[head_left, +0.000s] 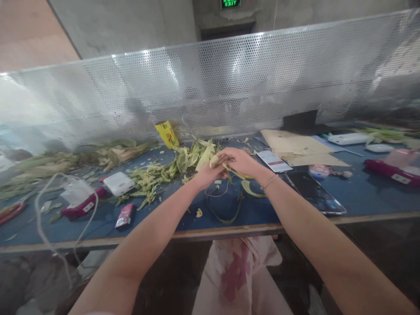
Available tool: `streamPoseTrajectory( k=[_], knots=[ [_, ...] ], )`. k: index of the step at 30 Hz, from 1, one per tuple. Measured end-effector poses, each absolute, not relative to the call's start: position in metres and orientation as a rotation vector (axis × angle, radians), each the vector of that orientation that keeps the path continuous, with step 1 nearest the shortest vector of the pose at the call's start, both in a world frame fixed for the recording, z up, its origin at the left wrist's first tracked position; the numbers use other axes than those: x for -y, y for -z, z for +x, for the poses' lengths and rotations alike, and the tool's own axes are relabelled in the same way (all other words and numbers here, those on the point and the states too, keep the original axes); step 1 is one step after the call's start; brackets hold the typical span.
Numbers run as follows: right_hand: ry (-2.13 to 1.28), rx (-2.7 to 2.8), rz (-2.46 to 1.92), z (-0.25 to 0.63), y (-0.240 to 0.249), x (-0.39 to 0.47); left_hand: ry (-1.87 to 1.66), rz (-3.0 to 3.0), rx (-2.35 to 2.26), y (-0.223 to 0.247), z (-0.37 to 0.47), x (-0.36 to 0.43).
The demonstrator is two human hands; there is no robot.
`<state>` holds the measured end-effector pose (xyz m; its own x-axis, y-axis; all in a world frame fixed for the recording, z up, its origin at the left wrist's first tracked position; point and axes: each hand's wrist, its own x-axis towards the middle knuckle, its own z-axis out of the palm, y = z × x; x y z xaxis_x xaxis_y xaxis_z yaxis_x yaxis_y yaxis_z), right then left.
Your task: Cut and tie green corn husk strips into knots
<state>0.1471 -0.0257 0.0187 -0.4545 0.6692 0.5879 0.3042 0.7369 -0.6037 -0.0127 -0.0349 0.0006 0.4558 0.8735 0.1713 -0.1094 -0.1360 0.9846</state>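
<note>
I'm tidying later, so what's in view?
Exit sign: one, green, top
Perforated screen: one, silver, behind table
Table: one, blue, centre
Leaf scraps: many, green-tan, left, centre, far right
Packet: one, yellow, by screen
White devices: three, one left, two right
Holders: two, magenta, left and right
Small box: one, pink, front left
Cable: one, white, left
Phone: one, white-screened, right
Tablet-like device: one, black, right
Papers: several, tan, back right
Round gadget: one, pinkish, right
Left hand, right hand: bare, centre, fingers on leaf strips
</note>
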Motion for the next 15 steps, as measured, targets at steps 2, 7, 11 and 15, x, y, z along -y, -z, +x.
streamPoseTrajectory(
  k=[2,7,11,15],
  knots=[
    [-0.489,2.084,-0.702,0.1474,-0.0186,0.0261,-1.008,1.46,-0.692,0.0019,-0.0118,0.0336],
    [-0.513,2.101,-0.613,0.1472,-0.0165,0.0293,-0.998,1.443,-0.694,0.0021,-0.0107,0.0323],
    [-0.528,2.027,-0.62,0.147,-0.0132,0.0271,-1.051,1.414,-0.714,0.0003,-0.0105,0.0316],
    [-0.639,1.943,-0.672,0.148,-0.0152,0.0242,-1.041,1.399,-0.774,-0.0009,-0.0112,0.0328]
  ],
)
